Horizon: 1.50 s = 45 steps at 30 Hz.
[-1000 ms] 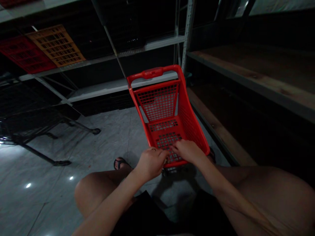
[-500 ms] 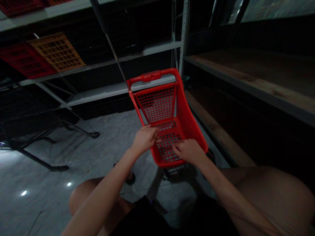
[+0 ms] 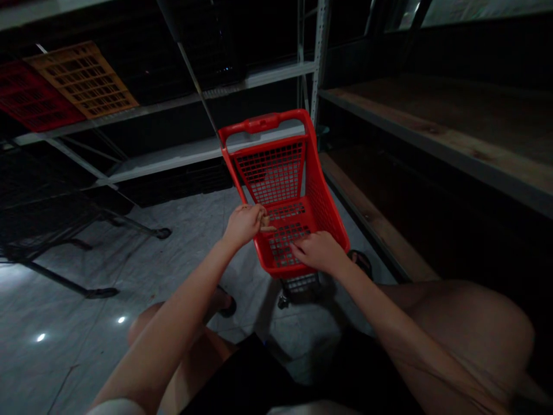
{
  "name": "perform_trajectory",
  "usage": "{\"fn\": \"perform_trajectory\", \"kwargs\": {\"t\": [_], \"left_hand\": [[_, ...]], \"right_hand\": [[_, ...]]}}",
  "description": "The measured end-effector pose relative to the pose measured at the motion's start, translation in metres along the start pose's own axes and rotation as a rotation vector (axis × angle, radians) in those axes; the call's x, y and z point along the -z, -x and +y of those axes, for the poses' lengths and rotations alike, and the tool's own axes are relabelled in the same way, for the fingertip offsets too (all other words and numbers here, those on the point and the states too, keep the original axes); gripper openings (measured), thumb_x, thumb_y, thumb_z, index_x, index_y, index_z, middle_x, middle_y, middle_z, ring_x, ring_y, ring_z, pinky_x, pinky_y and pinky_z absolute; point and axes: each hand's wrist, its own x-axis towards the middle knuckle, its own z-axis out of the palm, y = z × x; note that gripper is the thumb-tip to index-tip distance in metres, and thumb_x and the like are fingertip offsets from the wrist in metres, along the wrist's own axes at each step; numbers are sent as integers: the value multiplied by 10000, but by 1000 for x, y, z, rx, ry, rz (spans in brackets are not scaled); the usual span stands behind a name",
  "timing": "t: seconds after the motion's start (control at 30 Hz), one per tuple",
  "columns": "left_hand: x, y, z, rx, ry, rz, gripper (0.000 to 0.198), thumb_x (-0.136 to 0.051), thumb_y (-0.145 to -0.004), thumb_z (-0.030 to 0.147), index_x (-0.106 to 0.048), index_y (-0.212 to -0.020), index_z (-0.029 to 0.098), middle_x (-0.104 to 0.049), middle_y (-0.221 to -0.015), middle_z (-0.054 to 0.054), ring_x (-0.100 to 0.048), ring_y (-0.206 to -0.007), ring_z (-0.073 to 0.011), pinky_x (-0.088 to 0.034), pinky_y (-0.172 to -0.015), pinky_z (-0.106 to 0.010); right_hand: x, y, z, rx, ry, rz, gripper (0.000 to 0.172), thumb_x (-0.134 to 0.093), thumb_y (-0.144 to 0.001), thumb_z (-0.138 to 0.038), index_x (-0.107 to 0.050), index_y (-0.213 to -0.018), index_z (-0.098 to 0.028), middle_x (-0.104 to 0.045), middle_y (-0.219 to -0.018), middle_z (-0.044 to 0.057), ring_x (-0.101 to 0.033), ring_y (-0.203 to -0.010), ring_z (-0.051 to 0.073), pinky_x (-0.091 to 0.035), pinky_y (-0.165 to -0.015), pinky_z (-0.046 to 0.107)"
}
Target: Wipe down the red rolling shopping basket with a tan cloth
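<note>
A small red plastic shopping cart [image 3: 326,213] with a lattice basket stands in front of me between my knees, its handle at the far end. Over the basket's left rim is my left hand [image 3: 245,223], its fingers curled inward; whether they grip the rim or something small is too dim to tell. My right hand [image 3: 318,251] reaches across the right rim, fingers bent together above the basket floor. What it may hold is hidden. A thin rod [image 3: 190,66] rises from the cart's handle corner toward the upper left.
Metal shelving [image 3: 276,74] stands behind the cart, with a yellow crate [image 3: 86,80] and a red crate [image 3: 34,95] on it. Wooden shelves [image 3: 458,135] run along the right. A dark wheeled frame [image 3: 99,216] stands on the tiled floor [image 3: 173,259] at left.
The cart and both hands sit slightly higher and further left in view, as does the background. My left hand's fingers, blurred before, now show more clearly curled.
</note>
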Motion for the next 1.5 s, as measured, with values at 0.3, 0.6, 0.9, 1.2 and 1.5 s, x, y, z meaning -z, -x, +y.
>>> {"fn": "perform_trajectory", "kwargs": {"t": [0.3,0.6,0.9,1.2,1.5], "left_hand": [[-13,77,65,-134,-21,-116,234,-501,-1001,218,-710,-1106,215,-778,-991,-108,-725,-981,-293,-557,-924,-424],[5,15,4,86,5,-1,276,-415,-1065,146,-652,-1196,94,-761,-1119,-36,-666,-1089,-155,-400,-1193,-443],[-15,34,41,105,103,-20,273,-485,-1017,196,-692,-1193,211,-788,-1034,-73,-729,-1009,-238,-531,-905,-345],[-12,57,67,-86,-5,-131,230,-557,-1019,286,-680,-1185,185,-789,-960,-87,-754,-959,-255,-524,-911,-365],[9,-10,-22,106,-54,-3,247,-416,-1088,190,-635,-1191,143,-772,-1122,-53,-674,-1059,-143,-426,-1147,-373]], "right_hand": [[-7,-17,6,-30,47,49,564,-292,-1088,-399,-818,-1076,-198,-824,-1069,122,-736,-882,252,-445,-715,336],[-7,-23,-8,47,91,87,553,-339,-1092,-405,-816,-1068,-125,-820,-1042,122,-697,-862,188,-335,-699,287],[-7,-27,13,95,113,152,580,-318,-1069,-372,-812,-1002,-77,-808,-985,178,-703,-855,253,-353,-719,334],[-17,0,10,-116,91,187,590,-303,-1071,-354,-823,-946,-106,-816,-919,169,-728,-814,235,-351,-682,323],[-36,3,0,-156,53,204,596,-309,-1048,-343,-834,-887,-112,-822,-887,157,-730,-790,235,-387,-695,337]]}}
